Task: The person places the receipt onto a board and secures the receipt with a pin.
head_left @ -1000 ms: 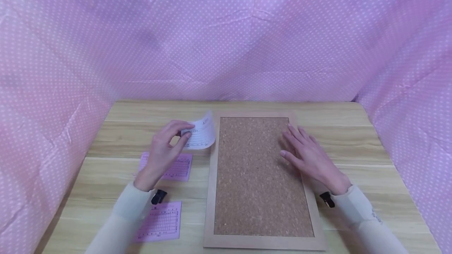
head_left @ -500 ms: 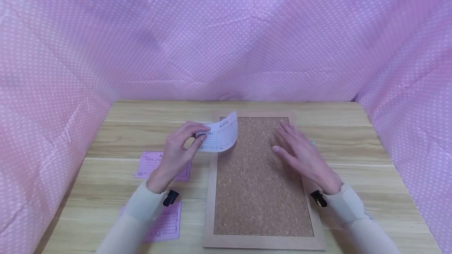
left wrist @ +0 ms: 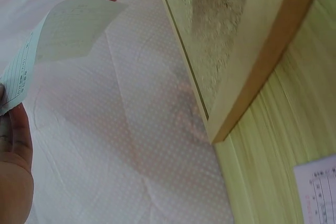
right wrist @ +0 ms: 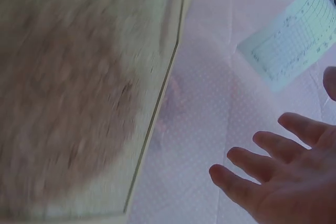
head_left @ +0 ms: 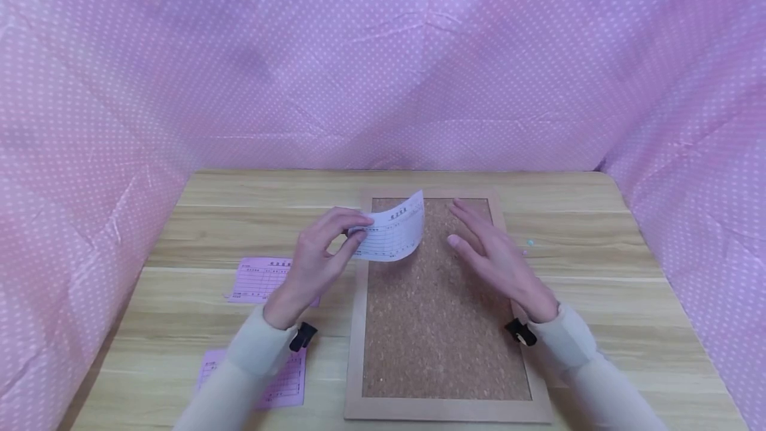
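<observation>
Between thumb and fingers, my left hand (head_left: 320, 255) pinches the left edge of a white printed form slip (head_left: 391, 228). The slip curls upward at its far right corner and hangs over the upper left part of a wood-framed cork board (head_left: 443, 324). My right hand (head_left: 493, 255) hovers over the board's upper right side, fingers extended and holding nothing. In the right wrist view, its spread fingers (right wrist: 257, 163) stand apart from the slip (right wrist: 294, 35). The left wrist view shows the back of the curled slip (left wrist: 73, 27).
Two pink printed slips, an upper one (head_left: 257, 281) and a lower one (head_left: 287, 381), lie left of the board, partly covered by my left arm. Small pale green and pink bits, such as the green one (head_left: 530, 243), lie right of the board. Pink dotted cloth (head_left: 389, 72) surrounds the table.
My left hand has carried the white slip rightward from beside the board to over the cork. My right hand has shifted left, inward over the board, uncovering the small bits on the table.
</observation>
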The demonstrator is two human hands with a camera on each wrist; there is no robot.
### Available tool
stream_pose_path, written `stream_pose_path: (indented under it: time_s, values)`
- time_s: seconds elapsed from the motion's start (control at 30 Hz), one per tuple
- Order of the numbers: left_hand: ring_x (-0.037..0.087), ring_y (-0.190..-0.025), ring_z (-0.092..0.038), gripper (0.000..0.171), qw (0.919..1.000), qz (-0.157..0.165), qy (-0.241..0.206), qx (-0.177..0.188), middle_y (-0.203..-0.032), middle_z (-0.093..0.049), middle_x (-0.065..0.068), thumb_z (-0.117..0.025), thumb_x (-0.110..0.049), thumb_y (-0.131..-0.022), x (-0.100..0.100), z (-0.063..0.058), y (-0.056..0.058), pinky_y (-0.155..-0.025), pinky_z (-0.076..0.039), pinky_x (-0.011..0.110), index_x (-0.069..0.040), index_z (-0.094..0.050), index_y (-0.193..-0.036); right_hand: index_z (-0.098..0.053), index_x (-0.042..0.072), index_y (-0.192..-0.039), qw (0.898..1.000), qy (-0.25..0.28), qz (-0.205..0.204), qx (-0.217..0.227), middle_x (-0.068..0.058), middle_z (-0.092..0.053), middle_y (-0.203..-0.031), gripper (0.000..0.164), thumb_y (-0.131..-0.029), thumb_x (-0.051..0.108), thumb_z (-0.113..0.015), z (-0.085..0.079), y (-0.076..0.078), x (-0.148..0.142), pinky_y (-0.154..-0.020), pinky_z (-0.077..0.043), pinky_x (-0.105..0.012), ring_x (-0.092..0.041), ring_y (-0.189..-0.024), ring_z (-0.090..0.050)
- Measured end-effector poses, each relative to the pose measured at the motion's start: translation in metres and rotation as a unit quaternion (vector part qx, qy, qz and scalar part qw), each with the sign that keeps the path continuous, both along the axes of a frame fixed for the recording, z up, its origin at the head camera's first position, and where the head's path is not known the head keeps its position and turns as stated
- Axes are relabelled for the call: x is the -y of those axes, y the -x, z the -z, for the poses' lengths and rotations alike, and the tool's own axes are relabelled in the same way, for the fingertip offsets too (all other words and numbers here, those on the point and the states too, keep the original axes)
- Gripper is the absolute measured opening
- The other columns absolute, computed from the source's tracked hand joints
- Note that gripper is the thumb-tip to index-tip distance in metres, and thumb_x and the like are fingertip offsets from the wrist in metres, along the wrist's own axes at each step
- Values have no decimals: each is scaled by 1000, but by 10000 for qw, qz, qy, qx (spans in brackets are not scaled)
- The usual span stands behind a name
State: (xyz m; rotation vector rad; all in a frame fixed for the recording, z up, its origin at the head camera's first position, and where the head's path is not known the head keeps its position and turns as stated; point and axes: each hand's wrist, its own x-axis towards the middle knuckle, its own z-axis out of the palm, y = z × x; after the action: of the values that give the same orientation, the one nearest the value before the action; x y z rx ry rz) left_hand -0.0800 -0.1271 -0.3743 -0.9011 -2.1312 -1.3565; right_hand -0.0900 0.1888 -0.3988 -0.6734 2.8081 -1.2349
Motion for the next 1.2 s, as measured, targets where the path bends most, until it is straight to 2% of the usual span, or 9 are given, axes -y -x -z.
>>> stream_pose_path:
  time_s: [0.1, 0.2, 0.3, 0.43, 0.7, 0.83, 0.97, 1.2]
  values:
    - [25, -93, -70, 30, 10000, 67, -52, 6, -110, -72, 14, -74, 17, -84, -5, 1, -1, -80, -58, 22, 2, -73, -110, -36, 16, -162, 9984, 463, -52, 322, -6, -30, -168, 60, -109, 38, -52, 0, 2, 8, -120, -28, -61, -35, -152, -31]
    - [27, -92, -70, 30, 9999, 159, -67, -5, -109, -72, 14, -73, 17, -84, -9, 3, -2, -80, -58, 22, 1, -73, -110, -34, 13, -162, 9906, 1119, -127, 772, -9, -33, -167, 60, -109, 34, -52, 2, 3, 17, -120, -30, -59, -35, -151, -33]
    - [27, -92, -70, 29, 9998, 207, -78, -14, -109, -72, 14, -73, 16, -85, -13, 5, -3, -79, -59, 23, 1, -73, -110, -34, 9, -162, 9830, 1581, -207, 911, -12, -38, -164, 58, -110, 28, -53, 3, 4, 24, -118, -35, -56, -35, -149, -38]
    - [27, -93, -71, 29, 9999, 124, -89, 72, -109, -72, 12, -73, 15, -86, -17, 6, -4, -79, -60, 25, 0, -73, -111, -33, 12, -162, 9759, 1932, -193, 998, -16, -46, -157, 58, -109, 24, -53, 4, 3, 27, -113, -42, -55, -37, -143, -46]
    - [25, -91, -70, 26, 9994, -14, -96, 345, -109, -72, 11, -72, 13, -88, -16, 8, 0, -78, -60, 27, 1, -73, -111, -32, 18, -163, 9645, 2275, 247, 1321, -19, -50, -150, 59, -109, 27, -54, 3, 1, 20, -106, -47, -58, -40, -133, -53]
    - [25, -91, -70, 25, 9985, -135, -84, 532, -111, -72, 11, -72, 12, -89, -13, 11, 2, -79, -59, 26, 1, -74, -112, -36, 18, -161, 9629, 2387, 374, 1205, -21, -51, -146, 56, -109, 23, -54, 5, 2, 16, -104, -52, -44, -39, -127, -57]
    - [27, -91, -69, 24, 9971, -257, -43, 722, -113, -72, 10, -72, 8, -91, -11, 14, 4, -81, -58, 26, 0, -73, -114, -41, 12, -159, 9658, 2392, 376, 928, -24, -53, -143, 52, -109, 17, -55, 9, 4, 14, -96, -56, -30, -40, -119, -62]
    - [23, -91, -67, 26, 9939, -467, -22, 999, -113, -72, 9, -73, 5, -91, -10, 20, 11, -82, -56, 27, -2, -73, -116, -45, 11, -154, 9705, 2275, 333, 730, -19, -55, -145, 46, -109, 17, -53, 9, 7, 9, -93, -54, -27, -36, -122, -61]
